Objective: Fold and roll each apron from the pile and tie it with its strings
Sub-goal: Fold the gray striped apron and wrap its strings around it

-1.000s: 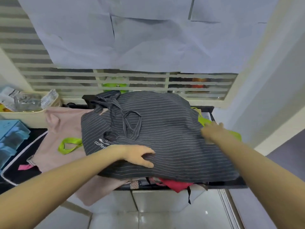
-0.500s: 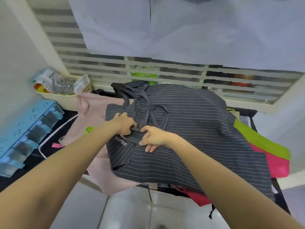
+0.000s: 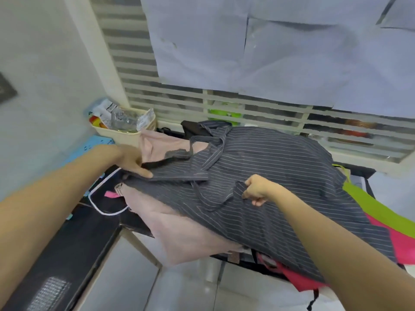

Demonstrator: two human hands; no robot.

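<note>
A home utility corner; louvred window (image 3: 258, 108) (papered over), basket of clutter (image 3: 122, 129), tiled floor (image 3: 186, 288).

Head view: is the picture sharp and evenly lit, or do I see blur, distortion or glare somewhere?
Head view: soft all over, with motion blur on the left hand and the nearby edge of the striped apron; the wide-angle lens bends the window slats and stretches both forearms toward the corners; light is even daylight, without hard shadows; faint glare lies on the floor tiles.
</note>
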